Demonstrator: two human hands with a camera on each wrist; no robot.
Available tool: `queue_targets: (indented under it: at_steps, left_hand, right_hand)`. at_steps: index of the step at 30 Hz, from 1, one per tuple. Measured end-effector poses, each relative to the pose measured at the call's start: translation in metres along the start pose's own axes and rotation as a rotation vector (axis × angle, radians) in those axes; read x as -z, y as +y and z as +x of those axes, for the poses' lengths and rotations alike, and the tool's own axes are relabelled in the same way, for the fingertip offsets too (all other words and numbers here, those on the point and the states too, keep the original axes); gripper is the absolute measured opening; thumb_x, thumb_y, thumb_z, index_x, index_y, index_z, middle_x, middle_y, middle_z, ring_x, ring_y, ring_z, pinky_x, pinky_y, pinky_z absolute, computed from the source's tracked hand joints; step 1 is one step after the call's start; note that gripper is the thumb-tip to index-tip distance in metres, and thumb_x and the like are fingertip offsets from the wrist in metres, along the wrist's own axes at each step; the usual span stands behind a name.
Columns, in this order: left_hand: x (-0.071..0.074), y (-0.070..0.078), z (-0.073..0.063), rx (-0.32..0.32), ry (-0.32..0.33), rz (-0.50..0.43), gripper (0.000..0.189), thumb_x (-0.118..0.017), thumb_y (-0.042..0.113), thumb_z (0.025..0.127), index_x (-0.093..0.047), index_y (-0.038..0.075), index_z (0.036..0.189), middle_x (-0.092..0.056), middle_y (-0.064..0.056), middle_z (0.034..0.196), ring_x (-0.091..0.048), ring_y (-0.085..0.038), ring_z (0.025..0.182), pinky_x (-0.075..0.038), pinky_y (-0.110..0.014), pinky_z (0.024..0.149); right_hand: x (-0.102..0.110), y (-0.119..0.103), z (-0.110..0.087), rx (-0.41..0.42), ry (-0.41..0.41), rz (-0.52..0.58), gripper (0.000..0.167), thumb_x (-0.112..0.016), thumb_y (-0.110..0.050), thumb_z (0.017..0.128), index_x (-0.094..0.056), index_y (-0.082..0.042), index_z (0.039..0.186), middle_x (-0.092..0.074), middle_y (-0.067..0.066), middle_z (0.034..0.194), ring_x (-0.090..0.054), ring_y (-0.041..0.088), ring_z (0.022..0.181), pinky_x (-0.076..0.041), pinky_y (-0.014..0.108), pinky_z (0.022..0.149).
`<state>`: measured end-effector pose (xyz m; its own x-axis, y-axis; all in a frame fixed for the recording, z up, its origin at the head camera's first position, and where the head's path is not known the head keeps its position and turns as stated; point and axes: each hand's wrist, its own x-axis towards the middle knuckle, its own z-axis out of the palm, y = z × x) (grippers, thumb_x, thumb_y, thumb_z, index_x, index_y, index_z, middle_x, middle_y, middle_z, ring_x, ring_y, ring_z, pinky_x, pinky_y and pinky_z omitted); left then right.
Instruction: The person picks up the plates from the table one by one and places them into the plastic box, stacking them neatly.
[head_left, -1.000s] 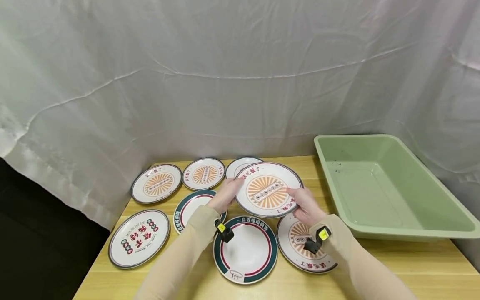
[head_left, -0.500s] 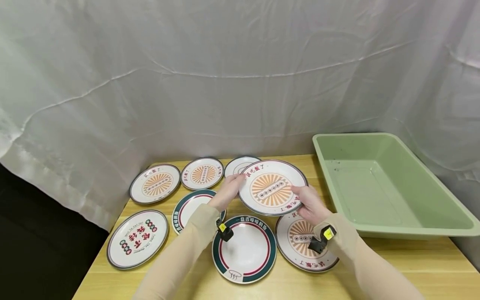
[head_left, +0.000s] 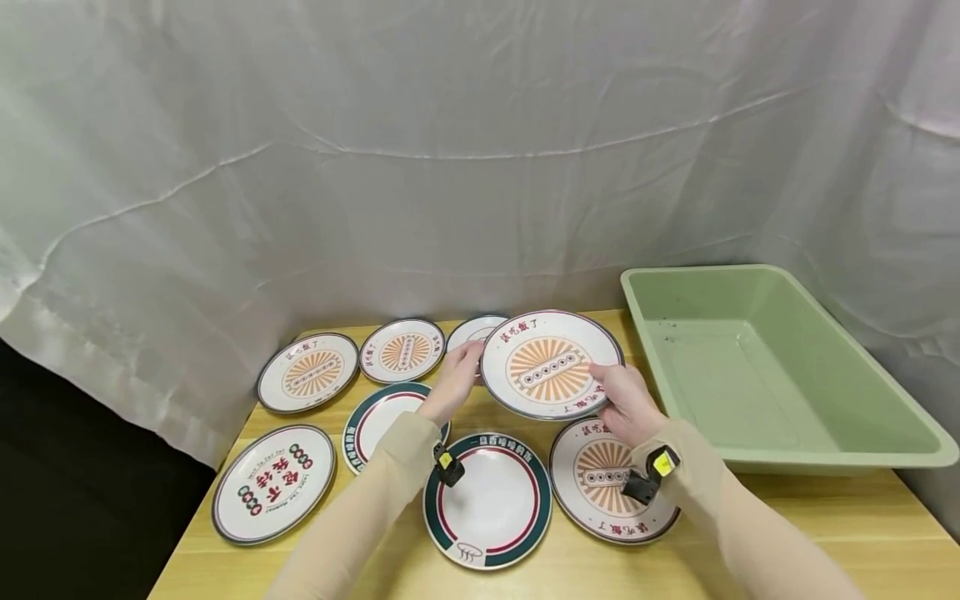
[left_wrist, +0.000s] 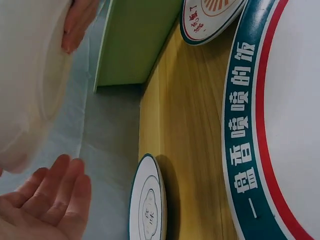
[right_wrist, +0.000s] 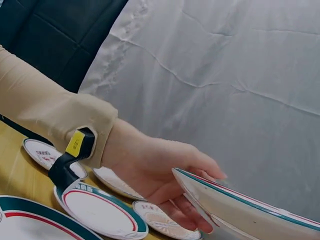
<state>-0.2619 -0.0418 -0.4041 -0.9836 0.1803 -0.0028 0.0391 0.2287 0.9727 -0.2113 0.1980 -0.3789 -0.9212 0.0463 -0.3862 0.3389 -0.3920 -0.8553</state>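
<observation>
My right hand (head_left: 627,403) grips the right rim of a white plate (head_left: 551,367), thumb on top and fingers underneath. An orange sunburst and red characters decorate this plate, which is raised and tilted above the table. At its left edge is my left hand (head_left: 455,379), fingers straight and extended. The left wrist view shows these fingers (left_wrist: 60,190) just below the plate's pale underside (left_wrist: 30,85). Below the held plate lie a green-rimmed plate (head_left: 495,504) and another sunburst plate (head_left: 592,517), partly hidden by my right wrist.
A large green tub (head_left: 750,392) stands on the right of the wooden table (head_left: 810,525). More plates lie flat: a red-lettered plate (head_left: 273,483), a second green-rimmed plate (head_left: 375,421), two sunburst plates at back left, and a partly covered plate (head_left: 468,331). A grey curtain (head_left: 450,208) hangs behind.
The held plate has moved right and slightly up with my right hand. My left hand's thumb has come off the plate's left rim, and its fingers have straightened.
</observation>
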Motion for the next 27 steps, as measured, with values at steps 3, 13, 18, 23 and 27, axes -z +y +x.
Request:
queue_targets:
  at_steps: [3, 13, 18, 23, 27]
  left_hand:
    - [-0.002, 0.001, 0.002, -0.041, 0.043, -0.013, 0.048, -0.032, 0.030, 0.110, -0.053, 0.001, 0.142, -0.063, -0.021, 0.130, -0.067, -0.031, 0.114, -0.059, -0.037, 0.097]
    - [-0.017, 0.008, 0.006, -0.141, 0.072, 0.015, 0.043, -0.033, 0.026, 0.110, -0.061, 0.000, 0.130, -0.070, -0.023, 0.119, -0.069, -0.036, 0.111, -0.058, -0.044, 0.100]
    - [-0.026, 0.013, 0.007, -0.204, 0.034, 0.071, 0.044, -0.033, 0.026, 0.111, -0.060, -0.003, 0.130, -0.069, -0.025, 0.121, -0.067, -0.039, 0.114, -0.055, -0.048, 0.103]
    - [-0.038, 0.019, 0.006, -0.260, -0.003, 0.203, 0.043, -0.034, 0.028, 0.110, -0.060, 0.001, 0.131, -0.069, -0.020, 0.124, -0.068, -0.034, 0.115, -0.055, -0.043, 0.104]
    - [-0.050, 0.024, 0.006, -0.304, -0.021, 0.293, 0.042, -0.037, 0.029, 0.109, -0.059, 0.003, 0.134, -0.070, -0.016, 0.126, -0.068, -0.029, 0.117, -0.054, -0.040, 0.105]
  right_hand:
    - [0.002, -0.007, -0.002, 0.007, -0.004, 0.013, 0.057, -0.036, -0.009, 0.108, -0.015, 0.000, 0.160, -0.033, 0.021, 0.161, -0.068, 0.000, 0.087, -0.055, 0.019, 0.098]
    - [0.021, -0.036, -0.009, 0.000, -0.004, 0.110, 0.062, -0.036, -0.010, 0.108, -0.006, -0.005, 0.162, -0.051, 0.007, 0.141, -0.069, 0.000, 0.087, -0.054, 0.017, 0.098]
    - [0.035, -0.053, -0.012, -0.007, -0.016, 0.209, 0.065, -0.038, -0.008, 0.107, -0.003, -0.009, 0.162, -0.065, -0.003, 0.104, -0.071, 0.004, 0.084, -0.057, 0.017, 0.092]
    - [0.053, -0.067, -0.013, 0.003, -0.026, 0.262, 0.069, -0.038, -0.006, 0.107, 0.001, -0.010, 0.162, -0.071, 0.000, 0.084, -0.073, 0.008, 0.080, -0.061, 0.020, 0.084]
    - [0.069, -0.077, -0.010, 0.017, -0.057, 0.303, 0.071, -0.038, -0.006, 0.107, 0.006, -0.013, 0.162, -0.072, 0.002, 0.085, -0.073, 0.011, 0.080, -0.062, 0.023, 0.082]
